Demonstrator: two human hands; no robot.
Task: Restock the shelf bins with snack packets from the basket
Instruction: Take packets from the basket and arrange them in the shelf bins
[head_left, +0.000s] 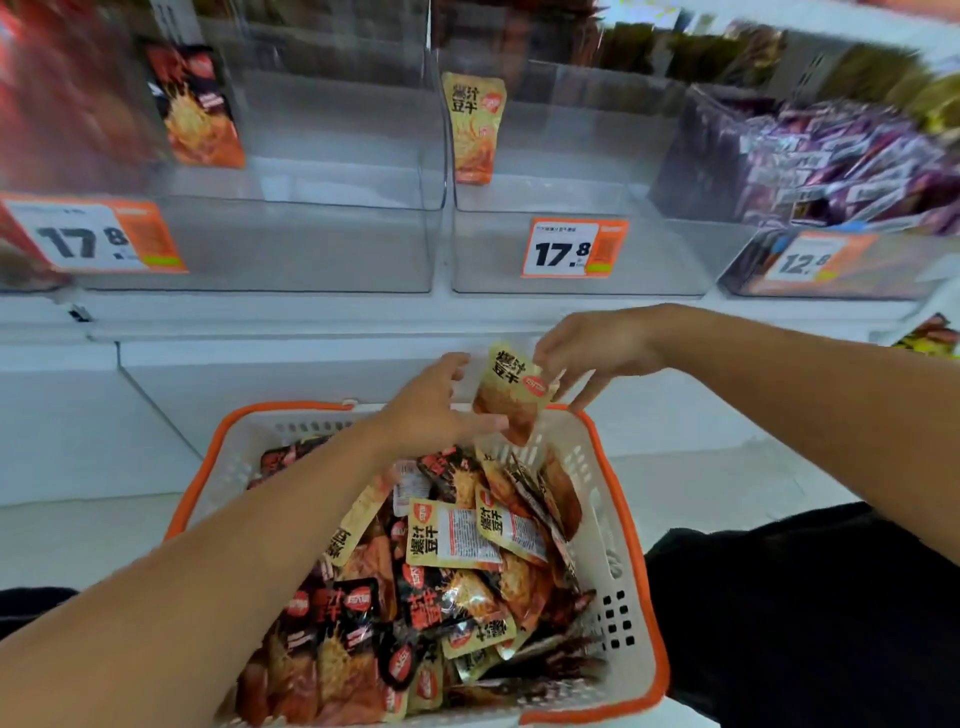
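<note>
A white basket with an orange rim (618, 525) sits low in front of me, heaped with black and yellow snack packets (447, 571). Above its far edge my right hand (592, 353) pinches the top of one yellow packet (514, 389). My left hand (436, 405) is right beside it with fingers spread, its fingertips touching the packet's lower edge. Two clear shelf bins stand above: the left bin (291, 244) shows a black sample packet (200, 109), the middle bin (571, 197) a yellow sample packet (472, 127). Both bins look bare inside.
Orange price tags reading 17.8 (571, 249) hang on the bin fronts. A bin at the right holds purple packets (831, 161), a bin at the far left red ones (57, 104). The white shelf ledge (311, 322) runs between bins and basket. Dark clothing shows at lower right.
</note>
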